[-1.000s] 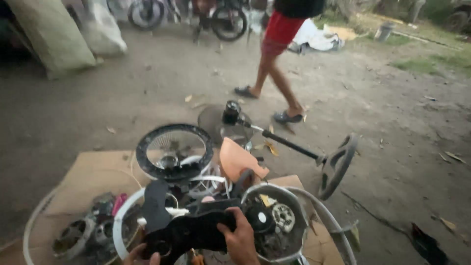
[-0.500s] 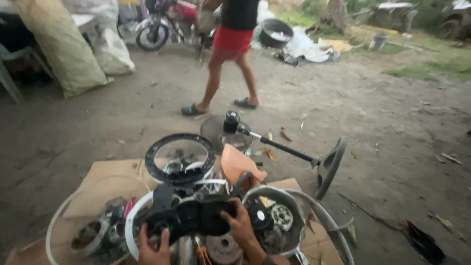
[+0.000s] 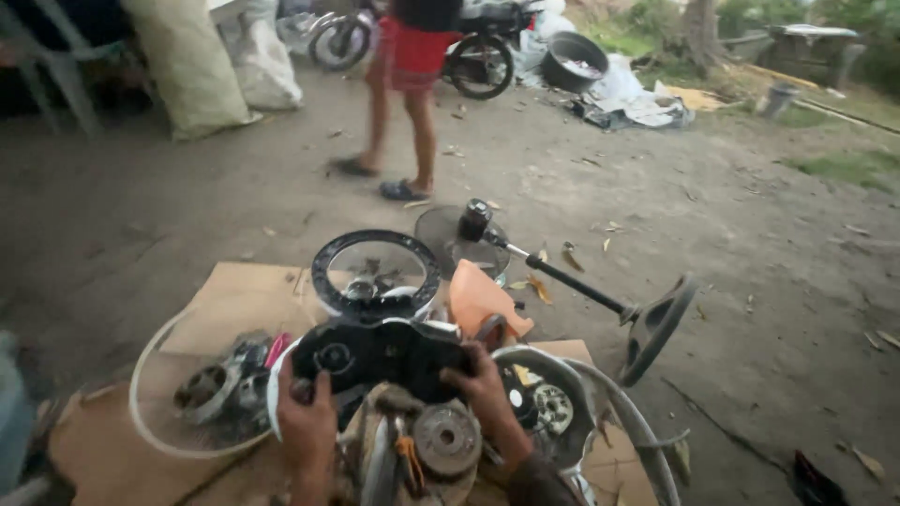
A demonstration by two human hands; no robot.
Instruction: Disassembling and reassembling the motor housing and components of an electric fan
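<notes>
I hold a black plastic housing (image 3: 380, 356) with both hands, low in the middle of the view, above a pile of dismantled fan parts. My left hand (image 3: 305, 426) grips its left end, the fingers clenched around the edge. My right hand (image 3: 487, 394) grips its right end, the fingers curled over the top and closed on it. The housing is wide and curved, with a round knob on its left part.

Directly below the housing sits a round metal motor (image 3: 446, 439) with orange wiring beside it. Just behind the housing stands a black ring guard (image 3: 375, 276), tilted toward me. An orange plastic piece (image 3: 480, 300) rests just to the right of the ring. To the right of my right hand lies a round grey casing (image 3: 548, 403) with a small gear inside. To the left, a white wire ring (image 3: 155, 394) encircles more small motor parts. All of this lies on flattened cardboard (image 3: 230, 300) spread on the dirt ground (image 3: 712, 215).

Beyond the cardboard lies a fan stand (image 3: 572, 281), a black pole with a round base at its right end. Farther off, a person in red shorts (image 3: 408, 94) stands on the ground, near a parked motorcycle (image 3: 469, 52).
</notes>
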